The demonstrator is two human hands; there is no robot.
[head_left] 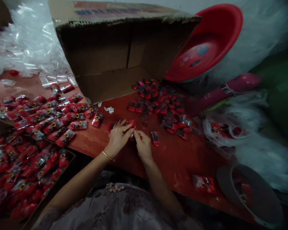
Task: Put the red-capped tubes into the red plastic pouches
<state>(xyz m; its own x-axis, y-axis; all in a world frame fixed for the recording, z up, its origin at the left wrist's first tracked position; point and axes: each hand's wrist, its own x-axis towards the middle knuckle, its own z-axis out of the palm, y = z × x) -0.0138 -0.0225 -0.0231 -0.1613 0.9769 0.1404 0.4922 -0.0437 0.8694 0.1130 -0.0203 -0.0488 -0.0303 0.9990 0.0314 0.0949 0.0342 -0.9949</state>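
Observation:
Both hands meet at a small flat red printed packet (130, 122) at the middle of the red table. My left hand (118, 137) lies over it, fingers closed on it, covering most of its face. A gold bracelet (108, 156) circles that wrist. The fingertips of my right hand (143, 145) pinch the packet's right edge; the exact grip is blurred. A single small clear case with a red end (155, 138) lies just right of my right hand. Behind it is a heap of similar red-ended cases (163, 107).
A cardboard box (103, 86) lies on its side behind my hands. Filled red packets (50, 124) spread left, above a carton full of them (21, 172). A red basin (206, 44), a purple bottle (220, 91) and a grey tub (254, 195) stand right. Clear sleeves (36, 35) pile back left.

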